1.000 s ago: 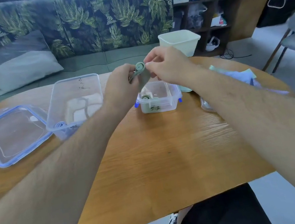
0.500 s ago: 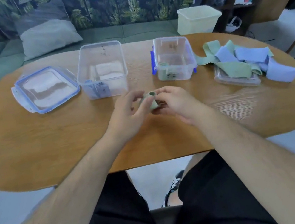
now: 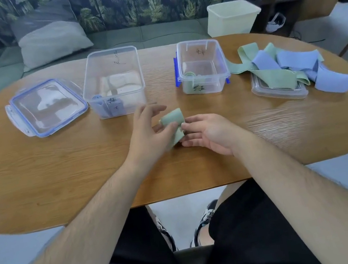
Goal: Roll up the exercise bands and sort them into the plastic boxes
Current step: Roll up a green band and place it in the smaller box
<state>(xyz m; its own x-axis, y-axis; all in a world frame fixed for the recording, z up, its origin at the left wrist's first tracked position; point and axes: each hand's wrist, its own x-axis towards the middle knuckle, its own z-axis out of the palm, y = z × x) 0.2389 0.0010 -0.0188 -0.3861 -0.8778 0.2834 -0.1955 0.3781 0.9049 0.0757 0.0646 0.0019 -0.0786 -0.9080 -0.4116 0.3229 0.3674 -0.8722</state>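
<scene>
1. Green band (image 3: 172,121) is partly rolled and held low over the table (image 3: 59,175), in front of the gap between the two boxes; a short tail hangs from the roll toward the wood.
2. Left hand (image 3: 145,134): thumb and lower fingers pinch the roll; the upper fingers are spread and loose.
3. Right hand (image 3: 211,131): palm turned partly up, fingers relaxed, tips meeting the tail; the view is blurred there, so I cannot tell whether it grips or only touches.
4. Larger box (image 3: 109,59) holds a blue roll (image 3: 97,98); smaller box (image 3: 198,45) holds a green roll (image 3: 189,74). Judged destination for this band is the smaller one, colour with colour.
5. Handling, as judged: light, soft, stretchy and springy — the coil will likely unwind if released; not fragile. Best hold is across the roll's width, with a thumb pinning the free end until it sits against a box wall.
6. Loose bands (image 3: 286,63), green and blue, lie heaped on a lid at far right; many remain, so the task looks early.
</scene>
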